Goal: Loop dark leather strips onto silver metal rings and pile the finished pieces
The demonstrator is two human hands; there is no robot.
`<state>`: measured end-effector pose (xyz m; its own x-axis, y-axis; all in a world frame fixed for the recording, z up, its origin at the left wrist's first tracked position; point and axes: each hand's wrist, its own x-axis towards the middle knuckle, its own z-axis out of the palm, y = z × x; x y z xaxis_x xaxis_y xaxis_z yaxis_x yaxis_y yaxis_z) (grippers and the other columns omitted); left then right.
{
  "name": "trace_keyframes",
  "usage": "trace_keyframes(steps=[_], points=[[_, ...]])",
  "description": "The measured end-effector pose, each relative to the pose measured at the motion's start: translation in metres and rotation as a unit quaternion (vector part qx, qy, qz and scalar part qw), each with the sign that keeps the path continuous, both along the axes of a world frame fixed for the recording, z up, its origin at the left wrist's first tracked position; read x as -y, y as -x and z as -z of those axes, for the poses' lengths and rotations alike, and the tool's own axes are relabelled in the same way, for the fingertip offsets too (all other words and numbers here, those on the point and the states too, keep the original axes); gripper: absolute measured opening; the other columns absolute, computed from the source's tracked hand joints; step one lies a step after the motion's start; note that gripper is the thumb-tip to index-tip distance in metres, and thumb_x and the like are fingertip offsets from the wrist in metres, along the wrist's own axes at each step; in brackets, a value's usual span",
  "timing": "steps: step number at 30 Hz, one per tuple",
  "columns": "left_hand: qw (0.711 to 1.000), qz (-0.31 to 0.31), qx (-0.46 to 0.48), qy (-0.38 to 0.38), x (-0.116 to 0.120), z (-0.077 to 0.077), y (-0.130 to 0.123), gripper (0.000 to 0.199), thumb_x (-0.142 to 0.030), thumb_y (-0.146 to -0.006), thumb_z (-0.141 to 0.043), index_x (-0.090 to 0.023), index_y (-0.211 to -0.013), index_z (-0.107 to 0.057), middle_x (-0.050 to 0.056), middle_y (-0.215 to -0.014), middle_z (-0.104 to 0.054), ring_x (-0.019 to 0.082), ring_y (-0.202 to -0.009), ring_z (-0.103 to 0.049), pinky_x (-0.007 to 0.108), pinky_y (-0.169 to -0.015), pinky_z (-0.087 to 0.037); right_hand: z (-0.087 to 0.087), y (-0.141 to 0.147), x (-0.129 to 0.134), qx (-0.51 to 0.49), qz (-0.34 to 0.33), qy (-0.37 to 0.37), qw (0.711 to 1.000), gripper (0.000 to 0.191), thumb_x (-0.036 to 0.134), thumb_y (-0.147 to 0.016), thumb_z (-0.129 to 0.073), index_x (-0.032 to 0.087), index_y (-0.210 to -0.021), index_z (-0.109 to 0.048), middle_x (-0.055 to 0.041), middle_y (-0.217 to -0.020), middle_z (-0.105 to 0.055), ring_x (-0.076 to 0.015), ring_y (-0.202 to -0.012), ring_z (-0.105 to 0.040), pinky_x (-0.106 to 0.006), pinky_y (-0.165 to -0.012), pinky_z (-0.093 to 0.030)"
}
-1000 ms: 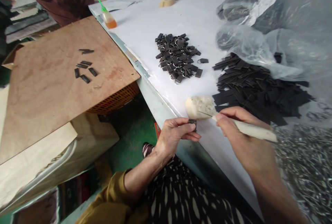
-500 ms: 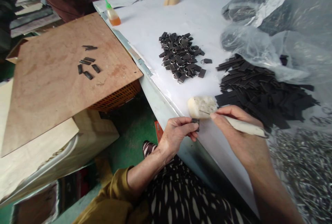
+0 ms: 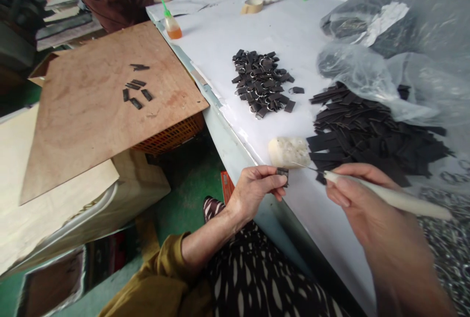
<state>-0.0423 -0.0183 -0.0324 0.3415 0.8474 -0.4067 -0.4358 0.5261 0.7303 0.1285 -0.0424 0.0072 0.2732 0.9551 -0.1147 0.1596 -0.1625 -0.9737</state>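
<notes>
My left hand [image 3: 257, 187] pinches a small black tab [image 3: 282, 176] between thumb and fingers, over the near edge of the white tabletop. My right hand [image 3: 374, 214] is closed around the pale handle of an awl [image 3: 389, 194]. Its thin metal shaft points left, and the tip shows at the near edge of a lumpy cream block [image 3: 288, 151]. I cannot tell whether tip and block touch. Past the block lies a heap of black tabs with metal rings [image 3: 260, 82]. Loose black strips [image 3: 367, 131] are piled right of it.
Metal rings [image 3: 448, 253] lie in a mass at the right, partly behind my right hand. Clear plastic sheeting [image 3: 433, 57] bulges above the strips. At the left, a wooden board [image 3: 84, 111] carries several black tabs. A bottle of orange liquid [image 3: 172, 27] stands near a co-worker [image 3: 117, 1].
My right hand has moved right and toward me with the awl, and the tip has shifted from over the cream block to its near edge. The left hand keeps its tab; the view has shifted slightly.
</notes>
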Motion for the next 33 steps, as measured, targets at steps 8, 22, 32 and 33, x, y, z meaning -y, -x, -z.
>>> trace_keyframes(steps=[8,22,32,33], points=[[0.999,0.018,0.026,0.007,0.003,-0.004,-0.004,0.020,-0.029,-0.064,-0.073,-0.010,-0.069,-0.067,0.003,-0.057,-0.061,0.010,-0.049,-0.053,0.026,-0.057,-0.042,-0.002,0.000,0.008,-0.143,0.020,0.052,0.988,0.011,0.025,-0.068,-0.070,0.022,-0.073,-0.061,0.0014,-0.064,-0.054,-0.0111,-0.061,-0.046,-0.023,-0.055,-0.039],[0.998,0.003,0.047,0.037,0.004,-0.009,-0.006,0.024,-0.031,-0.061,-0.076,-0.010,-0.064,-0.064,0.003,-0.055,-0.061,0.010,-0.047,-0.053,0.026,-0.055,-0.041,-0.002,0.004,0.006,-0.132,-0.004,0.065,0.989,0.012,0.025,-0.066,-0.071,0.022,-0.072,-0.061,0.0008,-0.067,-0.058,-0.0116,-0.060,-0.049,-0.023,-0.052,-0.039],[0.998,-0.006,0.040,0.054,0.006,-0.008,-0.006,0.025,-0.031,-0.058,-0.077,-0.010,-0.063,-0.065,0.002,-0.052,-0.059,0.011,-0.046,-0.052,0.026,-0.052,-0.041,0.007,-0.002,0.007,-0.092,-0.017,0.087,0.992,0.016,0.030,-0.066,-0.072,0.023,-0.076,-0.062,-0.0010,-0.080,-0.062,-0.0159,-0.073,-0.055,-0.026,-0.059,-0.043],[0.998,-0.008,0.038,0.055,0.006,-0.008,-0.006,0.024,-0.031,-0.058,-0.077,-0.010,-0.062,-0.065,0.002,-0.052,-0.059,0.010,-0.045,-0.051,0.026,-0.052,-0.041,0.009,-0.004,0.007,-0.081,-0.023,0.087,0.993,0.016,0.030,-0.067,-0.072,0.023,-0.077,-0.062,-0.0010,-0.081,-0.063,-0.0159,-0.073,-0.055,-0.027,-0.060,-0.044]])
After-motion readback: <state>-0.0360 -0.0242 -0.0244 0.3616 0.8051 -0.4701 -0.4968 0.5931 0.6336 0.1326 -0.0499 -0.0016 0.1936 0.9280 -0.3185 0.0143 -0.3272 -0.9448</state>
